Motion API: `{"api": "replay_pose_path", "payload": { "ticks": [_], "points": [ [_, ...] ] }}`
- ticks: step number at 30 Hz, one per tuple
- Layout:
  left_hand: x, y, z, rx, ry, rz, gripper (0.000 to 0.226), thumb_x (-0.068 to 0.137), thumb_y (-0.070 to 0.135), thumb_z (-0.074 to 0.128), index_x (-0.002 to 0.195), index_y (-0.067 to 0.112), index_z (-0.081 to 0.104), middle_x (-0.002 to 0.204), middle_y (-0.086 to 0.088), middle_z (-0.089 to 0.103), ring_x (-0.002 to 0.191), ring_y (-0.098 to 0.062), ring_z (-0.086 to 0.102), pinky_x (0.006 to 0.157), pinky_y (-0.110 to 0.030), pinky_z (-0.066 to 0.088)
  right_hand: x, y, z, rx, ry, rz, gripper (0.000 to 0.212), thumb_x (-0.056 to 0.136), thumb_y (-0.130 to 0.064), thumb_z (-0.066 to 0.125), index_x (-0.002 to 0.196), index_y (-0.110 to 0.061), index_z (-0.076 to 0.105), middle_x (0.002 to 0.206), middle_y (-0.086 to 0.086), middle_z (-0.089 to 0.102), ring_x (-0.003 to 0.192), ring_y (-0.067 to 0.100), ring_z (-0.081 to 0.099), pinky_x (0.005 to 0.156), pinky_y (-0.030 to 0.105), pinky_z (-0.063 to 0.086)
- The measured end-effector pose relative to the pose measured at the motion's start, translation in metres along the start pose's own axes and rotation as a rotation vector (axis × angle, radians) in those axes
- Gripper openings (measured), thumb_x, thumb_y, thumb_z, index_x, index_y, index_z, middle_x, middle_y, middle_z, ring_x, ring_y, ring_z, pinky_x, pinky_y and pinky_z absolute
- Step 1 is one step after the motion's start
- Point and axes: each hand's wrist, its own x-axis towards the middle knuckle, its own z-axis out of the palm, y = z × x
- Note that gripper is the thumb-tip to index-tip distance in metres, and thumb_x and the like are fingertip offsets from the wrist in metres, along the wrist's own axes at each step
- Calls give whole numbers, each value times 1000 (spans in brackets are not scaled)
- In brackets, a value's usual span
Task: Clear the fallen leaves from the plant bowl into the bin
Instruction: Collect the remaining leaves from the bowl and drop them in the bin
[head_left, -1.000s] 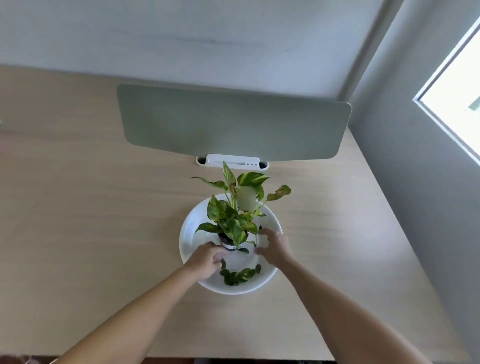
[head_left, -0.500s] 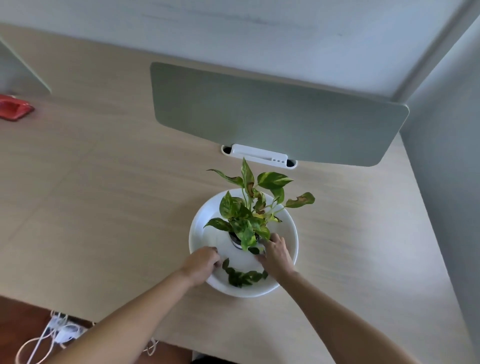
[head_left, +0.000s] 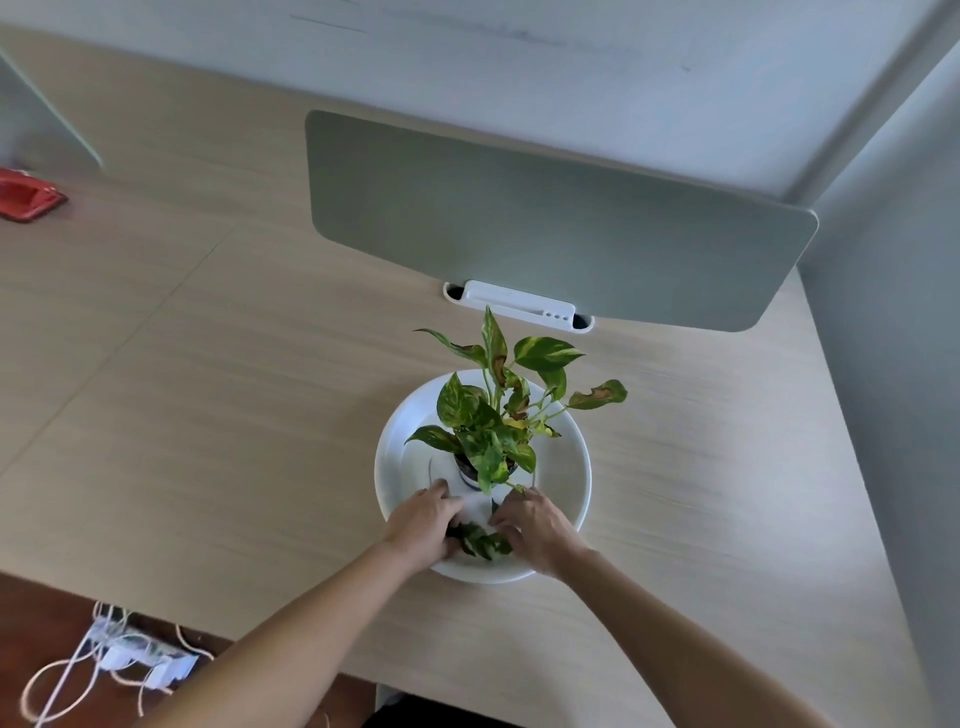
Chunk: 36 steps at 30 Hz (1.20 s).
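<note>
My left hand (head_left: 423, 522) and right hand (head_left: 535, 527) are both down in the near part of the white bowl (head_left: 574, 467), lower centre of frame, palms down, fingers curled in toward each other w/ the fallen leaves (head_left: 480, 540) bunched between them. Fingertips touch the pile from both sides; can't tell if either hand has actually closed on a leaf or is just cupped against it. Both forearms run up from the bottom edge, left from lower left, right from lower right, meeting in a V at the bowl. The leaf pile lies on the bowl floor by the near rim, long axis roughly left-right across the frame. Just above my knuckles is the small pot (head_left: 467, 470) w/ the plant (head_left: 493, 415), stems upright, leaves fanning toward upper right. Bowl sits on the pale wood desk (head_left: 234, 415); a grey-green divider panel (head_left: 545, 218) stands behind it. Red object (head_left: 26, 195) at far left edge, cables (head_left: 104, 660) on the floor lower left.
</note>
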Motion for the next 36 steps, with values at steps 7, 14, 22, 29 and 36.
{"api": "replay_pose_path", "payload": {
  "ticks": [7,14,22,29,36],
  "points": [
    [-4,-14,-13,48,79,18,27,84,12,48,107,18,60,114,-3,57,104,-24,56,82,-32,45,-10,-1,0,17,144,172,36,86,-10,47,116,-18,66,118,3,59,110,22,50,99,29,42],
    [-1,-7,-5,-40,-23,95,19,82,22,60,99,19,68,111,-5,54,104,-23,55,81,-32,48,-9,-11,13,-44,64,57,27,87,-19,51,105,-17,70,112,2,67,104,23,56,98,31,44],
    [2,-20,-22,-23,-46,30,29,80,0,48,99,13,66,103,-2,65,98,-22,62,78,-31,46,-13,-25,14,27,78,5,36,88,-21,43,118,-28,62,114,4,58,104,22,50,94,31,42],
    [0,-10,-30,283,-104,-1,35,75,45,54,99,22,62,110,-3,57,105,-31,54,107,-43,28,-18,-17,12,8,73,166,28,82,-25,45,98,-22,68,114,3,55,108,24,47,97,36,43],
    [12,4,-24,494,-143,-125,35,74,27,63,109,22,62,115,-6,52,95,-31,62,93,-41,35,-2,-56,15,-109,-41,534,88,63,-74,58,132,-24,33,134,15,27,115,39,37,99,43,38]
  ]
}}
